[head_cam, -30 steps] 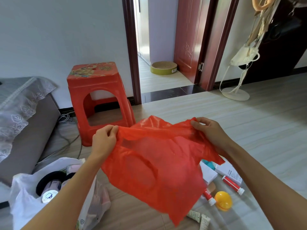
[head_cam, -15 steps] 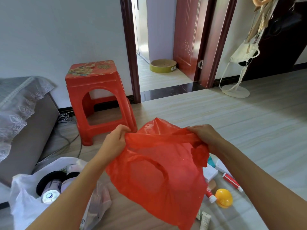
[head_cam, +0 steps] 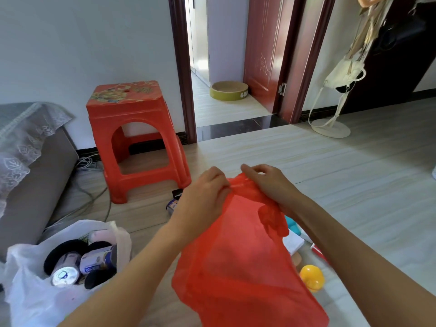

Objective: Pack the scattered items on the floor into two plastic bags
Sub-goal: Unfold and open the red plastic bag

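Pinching the red bag (head_cam: 240, 263) rim with both hands, left hand (head_cam: 204, 197) and right hand (head_cam: 269, 185), I probably must part it next before loading.

Thin translucent red plastic bag (head_cam: 238, 263), crinkled, slightly glossy, milky white plastic bag (head_cam: 28, 293), glossy moulded red plastic stool (head_cam: 132, 138), smooth pale wood-grain floor (head_cam: 354, 175), white lace cloth (head_cam: 21, 147)

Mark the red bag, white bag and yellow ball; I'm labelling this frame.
red bag (head_cam: 243, 263), head view, on its hanging middle panel.
white bag (head_cam: 28, 300), head view, on its front wall.
yellow ball (head_cam: 312, 277), head view, on its rounded top.
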### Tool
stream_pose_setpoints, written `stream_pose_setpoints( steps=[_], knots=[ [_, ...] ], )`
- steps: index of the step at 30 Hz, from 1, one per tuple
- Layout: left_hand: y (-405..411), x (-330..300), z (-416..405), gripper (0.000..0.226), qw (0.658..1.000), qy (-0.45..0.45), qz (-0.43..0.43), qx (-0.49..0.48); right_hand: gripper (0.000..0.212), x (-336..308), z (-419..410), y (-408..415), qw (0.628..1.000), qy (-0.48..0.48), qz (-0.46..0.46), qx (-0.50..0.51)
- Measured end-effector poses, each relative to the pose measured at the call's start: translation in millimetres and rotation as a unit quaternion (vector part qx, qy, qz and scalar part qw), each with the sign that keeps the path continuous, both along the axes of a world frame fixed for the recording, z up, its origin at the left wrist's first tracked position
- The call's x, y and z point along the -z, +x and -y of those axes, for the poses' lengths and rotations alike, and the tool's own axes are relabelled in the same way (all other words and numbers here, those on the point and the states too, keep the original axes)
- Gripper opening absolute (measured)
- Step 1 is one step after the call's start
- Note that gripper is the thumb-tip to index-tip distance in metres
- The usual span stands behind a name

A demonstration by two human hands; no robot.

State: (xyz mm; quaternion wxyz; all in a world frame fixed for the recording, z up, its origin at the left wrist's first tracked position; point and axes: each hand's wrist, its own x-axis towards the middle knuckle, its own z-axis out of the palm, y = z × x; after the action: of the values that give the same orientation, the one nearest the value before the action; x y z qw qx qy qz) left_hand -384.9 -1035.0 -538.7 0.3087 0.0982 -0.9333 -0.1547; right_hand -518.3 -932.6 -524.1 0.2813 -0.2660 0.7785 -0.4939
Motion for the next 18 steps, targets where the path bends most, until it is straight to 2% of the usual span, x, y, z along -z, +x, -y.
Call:
stream_pose_setpoints(
  steps=[3,5,7,10,13,15,17,18],
  knots=[
    [5.6,-4.9,13.5,0.008,0.989,0.133,0.001,-0.069,0.042,-2.0,-5.1,-1.2,0.993,0.042,-0.083,-0.066],
    [11.4,-7.1,23.3,0.009,0.976,0.178,0.004,-0.124,0.047,-0.9,-9.2,-4.3,0.985,0.084,-0.087,-0.12],
    [16.1,-7.0,31.2,0.011,0.964,0.2,0.008,-0.175,0.059,-1.3,-11.8,-2.9,0.984,0.088,-0.077,-0.137],
    [18.5,-6.6,35.1,0.017,0.947,0.212,0.014,-0.24,0.088,-3.0,-10.0,12.9,0.983,0.065,-0.109,-0.133],
    [17.6,-9.4,32.1,0.022,0.937,0.229,0.014,-0.262,0.097,4.7,-4.8,34.2,0.967,0.07,-0.178,-0.168],
    [18.3,-13.9,30.7,0.024,0.928,0.26,0.037,-0.264,0.088,18.3,-1.7,36.5,0.95,0.086,-0.254,-0.158],
    [20.8,-19.4,29.7,0.023,0.918,0.3,0.076,-0.249,0.057,27.4,0.8,28.5,0.944,0.067,-0.31,-0.093],
    [22.5,-22.5,29.6,0.02,0.912,0.325,0.088,-0.236,0.039,30.2,1.7,20.8,0.953,0.047,-0.296,-0.043]
  ],
)
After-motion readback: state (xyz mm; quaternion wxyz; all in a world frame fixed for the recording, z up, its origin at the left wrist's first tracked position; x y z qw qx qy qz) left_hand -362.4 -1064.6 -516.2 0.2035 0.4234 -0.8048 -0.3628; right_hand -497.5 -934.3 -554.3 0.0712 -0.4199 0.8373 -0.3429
